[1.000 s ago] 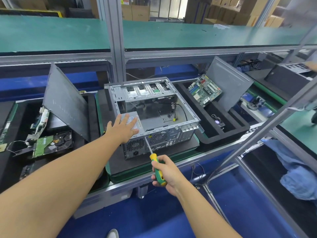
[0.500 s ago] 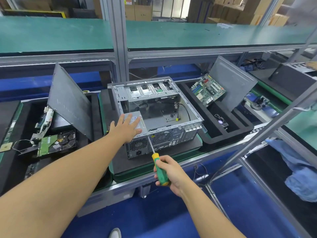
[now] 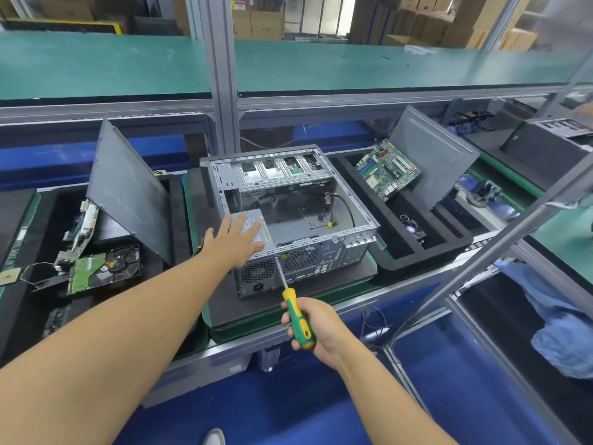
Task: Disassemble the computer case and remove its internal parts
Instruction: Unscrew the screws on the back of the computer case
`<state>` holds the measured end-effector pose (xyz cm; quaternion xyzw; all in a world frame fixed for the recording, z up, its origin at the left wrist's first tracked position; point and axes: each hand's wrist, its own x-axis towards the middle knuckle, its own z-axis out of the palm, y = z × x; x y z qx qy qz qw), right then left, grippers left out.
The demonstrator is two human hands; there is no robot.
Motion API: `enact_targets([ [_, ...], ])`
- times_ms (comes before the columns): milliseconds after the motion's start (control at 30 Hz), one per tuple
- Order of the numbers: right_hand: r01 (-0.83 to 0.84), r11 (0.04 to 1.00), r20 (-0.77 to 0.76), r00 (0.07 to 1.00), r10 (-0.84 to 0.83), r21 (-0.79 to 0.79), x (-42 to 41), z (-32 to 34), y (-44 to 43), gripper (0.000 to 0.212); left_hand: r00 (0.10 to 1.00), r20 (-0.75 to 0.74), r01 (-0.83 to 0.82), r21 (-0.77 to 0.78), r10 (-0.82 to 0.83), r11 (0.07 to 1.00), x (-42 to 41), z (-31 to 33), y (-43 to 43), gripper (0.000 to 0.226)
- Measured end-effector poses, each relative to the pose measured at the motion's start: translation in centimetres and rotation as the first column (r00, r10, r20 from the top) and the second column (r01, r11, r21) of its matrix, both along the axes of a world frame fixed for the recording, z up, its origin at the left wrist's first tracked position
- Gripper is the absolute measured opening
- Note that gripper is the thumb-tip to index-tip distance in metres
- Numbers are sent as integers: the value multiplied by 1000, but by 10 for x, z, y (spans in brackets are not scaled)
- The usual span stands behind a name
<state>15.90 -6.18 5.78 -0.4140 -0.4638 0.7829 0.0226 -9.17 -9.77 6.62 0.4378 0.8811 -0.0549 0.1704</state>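
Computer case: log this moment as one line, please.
left hand: flat on power supply | right hand: grips screwdriver | tip: at computer case rear, by power supply | motherboard: outside case

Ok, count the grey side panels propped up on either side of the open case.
2. The left panel leans just left of the computer case; the right panel leans further right, behind the motherboard. Others could lie hidden.

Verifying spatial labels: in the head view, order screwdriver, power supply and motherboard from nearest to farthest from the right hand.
1. Screwdriver, gripped in the right hand.
2. Power supply, ahead left, in the case.
3. Motherboard, far right tray.
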Motion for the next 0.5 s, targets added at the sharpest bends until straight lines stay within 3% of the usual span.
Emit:
enact_targets([
  [167,35,997,-22,999,-33,66,5,-4,0,7,1000,4,0,-1,0,1000,1,0,-1,61],
  [500,24,997,12,1000,-23,-68,-3,3,1,30,1000,10,-3,-4,3,1000,3,3,-1,61],
])
